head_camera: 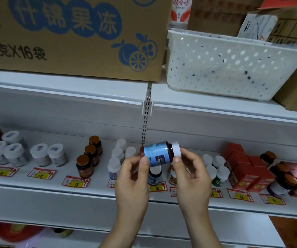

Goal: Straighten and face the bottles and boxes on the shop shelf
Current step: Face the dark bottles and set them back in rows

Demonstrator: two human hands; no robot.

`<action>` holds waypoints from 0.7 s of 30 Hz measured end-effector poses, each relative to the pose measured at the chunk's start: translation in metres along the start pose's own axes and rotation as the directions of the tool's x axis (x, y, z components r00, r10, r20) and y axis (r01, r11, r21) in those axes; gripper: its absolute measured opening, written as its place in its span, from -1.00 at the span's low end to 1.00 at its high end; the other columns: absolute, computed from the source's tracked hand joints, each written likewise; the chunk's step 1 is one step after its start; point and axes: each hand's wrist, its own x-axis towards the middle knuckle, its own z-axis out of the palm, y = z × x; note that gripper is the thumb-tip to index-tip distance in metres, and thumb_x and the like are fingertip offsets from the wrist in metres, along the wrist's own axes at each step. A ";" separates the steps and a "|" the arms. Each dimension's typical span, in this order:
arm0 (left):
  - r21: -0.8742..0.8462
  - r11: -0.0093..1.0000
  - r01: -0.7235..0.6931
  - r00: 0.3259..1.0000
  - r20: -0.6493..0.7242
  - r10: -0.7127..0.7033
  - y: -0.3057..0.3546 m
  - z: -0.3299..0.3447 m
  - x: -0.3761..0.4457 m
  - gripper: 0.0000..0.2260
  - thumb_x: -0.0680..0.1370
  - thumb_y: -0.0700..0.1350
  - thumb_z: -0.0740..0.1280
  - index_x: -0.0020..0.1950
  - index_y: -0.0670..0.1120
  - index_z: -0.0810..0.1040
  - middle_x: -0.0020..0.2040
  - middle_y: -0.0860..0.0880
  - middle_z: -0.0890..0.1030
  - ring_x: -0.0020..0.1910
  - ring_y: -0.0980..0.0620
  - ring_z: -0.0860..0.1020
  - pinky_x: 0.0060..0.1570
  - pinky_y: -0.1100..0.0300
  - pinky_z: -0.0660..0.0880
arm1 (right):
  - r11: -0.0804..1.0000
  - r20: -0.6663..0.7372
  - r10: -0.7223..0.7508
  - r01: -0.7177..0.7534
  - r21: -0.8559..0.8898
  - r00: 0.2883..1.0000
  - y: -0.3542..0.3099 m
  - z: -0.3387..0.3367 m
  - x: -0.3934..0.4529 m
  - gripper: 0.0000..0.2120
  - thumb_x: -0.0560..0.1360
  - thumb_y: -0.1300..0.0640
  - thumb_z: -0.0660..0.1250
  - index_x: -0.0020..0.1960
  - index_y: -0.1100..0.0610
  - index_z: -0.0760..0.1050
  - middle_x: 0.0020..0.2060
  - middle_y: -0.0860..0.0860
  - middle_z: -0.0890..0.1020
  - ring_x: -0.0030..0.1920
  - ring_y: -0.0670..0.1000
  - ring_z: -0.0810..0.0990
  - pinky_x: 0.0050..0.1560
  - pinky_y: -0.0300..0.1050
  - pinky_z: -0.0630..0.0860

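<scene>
I've got my left hand (131, 173) and right hand (189, 169) both pinching the blue-labelled brown plastic bottle (159, 153) sideways above the white metal shelf (36, 183), so it's unplaced, rows mostly tidy.

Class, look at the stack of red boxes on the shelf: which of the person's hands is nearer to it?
Right. The right hand holds the bottle by its cap end, closer to the red boxes; the left hand holds its base, farther left.

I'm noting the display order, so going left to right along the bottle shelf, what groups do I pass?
White-lidded jars → brown-capped bottles → small white bottles → bottle held in both hands → green-label bottles → red boxes.
</scene>
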 end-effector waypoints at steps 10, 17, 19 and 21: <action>0.018 0.999 0.044 0.998 -0.039 -0.044 -0.004 -0.005 0.004 -0.84 0.51 0.09 0.34 -0.02 0.04 0.61 -0.07 0.08 0.69 -0.07 0.17 0.64 -0.18 0.38 0.54 | 0.999 0.050 -0.038 0.038 0.002 0.998 -0.003 0.004 -0.002 -0.72 0.56 0.30 0.33 0.11 -0.05 0.59 0.05 -0.11 0.68 0.09 -0.18 0.65 -0.01 -0.37 0.56; 0.024 0.997 0.079 0.997 0.001 -0.079 -0.010 -0.010 0.008 -0.89 0.58 0.01 0.33 -0.11 0.05 0.62 0.14 0.15 0.65 -0.07 -0.01 0.59 -0.19 0.25 0.52 | 1.000 -0.002 -0.014 0.014 0.013 1.000 -0.002 0.007 -0.002 -0.81 0.47 0.04 0.35 0.08 0.00 0.60 0.05 0.07 0.65 0.05 -0.13 0.66 -0.05 -0.34 0.59; 0.034 0.998 0.051 0.999 -0.003 -0.051 -0.008 -0.010 0.007 -0.82 0.52 0.10 0.31 -0.09 0.04 0.62 0.16 0.18 0.63 -0.03 0.01 0.62 -0.23 0.33 0.52 | 1.000 0.000 -0.014 0.014 0.027 1.000 -0.003 0.007 -0.002 -0.82 0.49 0.07 0.36 0.09 0.01 0.60 0.04 0.05 0.66 0.04 -0.15 0.66 -0.06 -0.36 0.57; 0.034 0.999 0.034 0.999 -0.001 -0.034 -0.008 -0.010 0.007 -0.76 0.49 0.12 0.30 -0.07 -0.01 0.63 0.17 0.21 0.62 0.04 0.06 0.63 -0.22 0.35 0.54 | 0.999 0.005 -0.013 0.013 0.042 1.000 -0.003 0.006 -0.002 -0.82 0.54 0.19 0.36 0.10 0.01 0.59 0.01 -0.05 0.68 0.03 -0.20 0.66 -0.06 -0.39 0.55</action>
